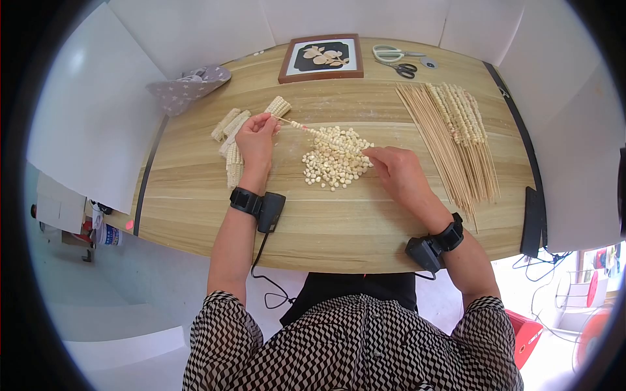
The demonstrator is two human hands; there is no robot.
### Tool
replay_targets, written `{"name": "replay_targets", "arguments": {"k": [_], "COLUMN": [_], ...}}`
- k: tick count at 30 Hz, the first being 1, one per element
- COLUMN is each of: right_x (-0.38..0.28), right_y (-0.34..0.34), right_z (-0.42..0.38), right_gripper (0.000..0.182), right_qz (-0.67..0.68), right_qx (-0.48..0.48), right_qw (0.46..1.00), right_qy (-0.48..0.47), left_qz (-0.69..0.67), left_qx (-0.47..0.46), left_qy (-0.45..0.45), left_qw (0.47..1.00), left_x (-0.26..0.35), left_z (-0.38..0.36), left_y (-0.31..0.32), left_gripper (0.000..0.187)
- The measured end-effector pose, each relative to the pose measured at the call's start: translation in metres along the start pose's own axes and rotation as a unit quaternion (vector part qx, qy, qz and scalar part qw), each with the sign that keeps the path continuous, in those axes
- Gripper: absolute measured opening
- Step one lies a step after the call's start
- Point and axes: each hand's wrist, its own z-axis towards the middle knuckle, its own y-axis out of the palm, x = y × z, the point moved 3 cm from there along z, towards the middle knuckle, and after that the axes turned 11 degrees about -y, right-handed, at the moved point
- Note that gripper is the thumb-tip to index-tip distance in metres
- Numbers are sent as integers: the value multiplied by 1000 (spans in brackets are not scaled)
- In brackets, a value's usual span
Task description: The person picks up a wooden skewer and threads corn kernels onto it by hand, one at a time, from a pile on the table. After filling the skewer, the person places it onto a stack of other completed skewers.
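My left hand [256, 140] pinches the bare end of a thin wooden skewer [282, 119]. Pale corn kernels are threaded along the skewer, which slants down to the right. At its other end, the fingers of my right hand [399, 171] are pinched together; whether they also hold a loose kernel is too small to tell. Beneath the skewer lies a spread pile of loose corn kernels [332, 171]. Several pale corn cobs [233, 159] lie beside my left hand, partly hidden behind it.
Bare wooden skewers [435, 140] lie on the right, next to kernel-threaded skewers [460, 114]. A framed picture [323, 76], scissors [405, 70] and a pair of white-handled shears [386, 53] are at the back of the wooden table [313, 241]. Star-patterned cloth [189, 90] sits back left.
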Motion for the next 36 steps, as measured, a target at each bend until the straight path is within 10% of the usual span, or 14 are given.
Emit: {"name": "replay_targets", "arguments": {"k": [36], "right_x": [6], "right_y": [0], "right_z": [1], "right_gripper": [16], "right_qz": [-5], "right_qx": [42], "right_qw": [999], "right_qy": [13], "left_qz": [146], "left_qx": [-61], "left_qy": [95], "left_qw": [983], "left_x": [19], "left_z": [-21], "left_y": [17], "left_gripper": [12]}}
